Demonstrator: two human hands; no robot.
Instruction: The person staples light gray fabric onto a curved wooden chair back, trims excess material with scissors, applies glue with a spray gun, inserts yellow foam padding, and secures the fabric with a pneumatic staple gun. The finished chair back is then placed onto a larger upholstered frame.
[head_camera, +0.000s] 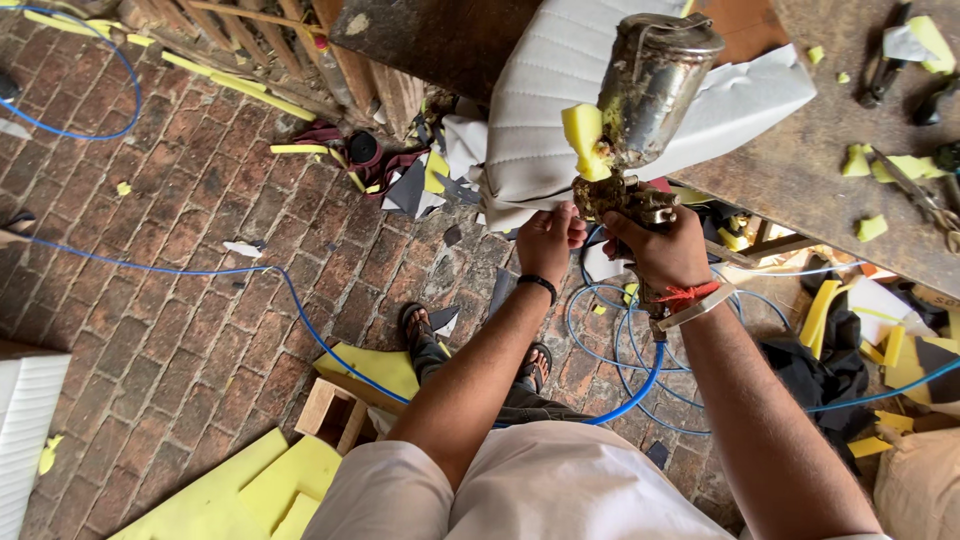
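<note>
From the head view, the right hand (655, 250) is wrapped tight around the handle of a dirty spray gun (625, 195). The gun stands up and away from the body, so its long line runs from the handle in the fist up to the metal cup (655, 80) on top. A blue hose (640, 385) comes out below the right wrist and loops down over the brick floor (180, 250). The left hand (548, 238) is just beside the gun, on its left. Its fingers are curled, and the tips pinch or touch the front of the gun; the exact grip is hard to see. Both hands are close to the gun, but the right one carries it. A lump of yellow foam (583, 140) sticks to the left side of the cup. Behind the gun lies a white quilted cushion (560, 90), partly on the worn wooden table (800, 160) and hanging over its edge. More yellow foam bits lie on the table and the floor, and big flat yellow sheets (240, 490) lie at the lower left. No packages, labels or signs show up clearly anywhere in this view. A foot in a sandal (415, 325) stands on the bricks below the arms.
</note>
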